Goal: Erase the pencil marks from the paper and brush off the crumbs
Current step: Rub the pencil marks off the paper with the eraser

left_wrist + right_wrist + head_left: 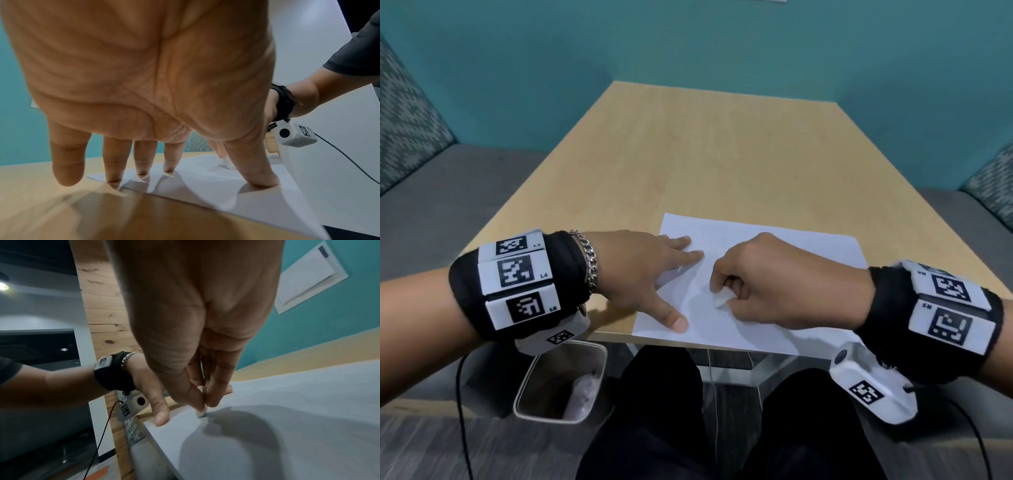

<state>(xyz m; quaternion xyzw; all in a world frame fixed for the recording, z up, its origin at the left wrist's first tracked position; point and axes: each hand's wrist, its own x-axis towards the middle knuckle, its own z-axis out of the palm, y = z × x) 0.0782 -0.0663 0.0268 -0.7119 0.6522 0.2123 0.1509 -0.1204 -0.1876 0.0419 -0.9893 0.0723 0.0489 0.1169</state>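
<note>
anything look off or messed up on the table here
Nothing much stands out. The paper lies flat but skewed to the table edge, its near edge overhanging. The left hand pins it; the right hand pinches the eraser against it.

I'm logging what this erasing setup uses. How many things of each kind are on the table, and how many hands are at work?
Paper: 1
Eraser: 1, pinched by the right hand
Hands: 2; the left hand presses the paper flat
Table: 1
Total: 5
</note>
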